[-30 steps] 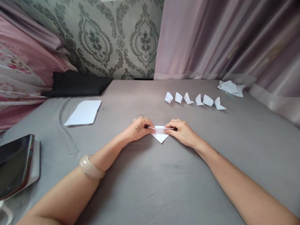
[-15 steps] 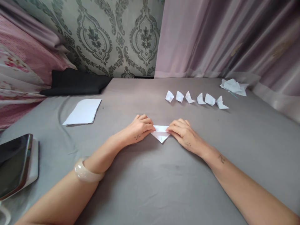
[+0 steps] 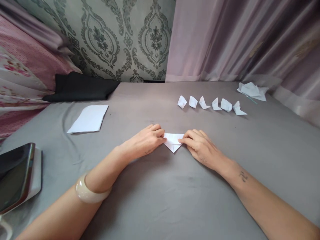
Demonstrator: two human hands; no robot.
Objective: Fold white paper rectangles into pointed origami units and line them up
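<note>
A small white folded paper [image 3: 173, 140] lies in front of me, a triangle with its point toward me and a flap along its far edge. My left hand [image 3: 151, 140] pinches its left corner between thumb and fingers. On the opposite corner, my right hand [image 3: 199, 143] is closed the same way, its thumb near the flap. The paper's two side corners are hidden under my fingers. Beyond my right hand stands a row of several folded white paper pieces [image 3: 226, 105].
A stack of white paper [image 3: 88, 119] lies at the left on the grey cloth [image 3: 160, 200]. A dark-screened device [image 3: 16, 176] rests at the left edge. Black fabric [image 3: 82, 87] lies at the back left, loose white papers [image 3: 251, 90] at the back right, near the curtain [image 3: 225, 40].
The flap on the paper now reaches a little nearer to me. Both wrists have turned and lowered slightly, and my right hand has shifted a little to the right.
</note>
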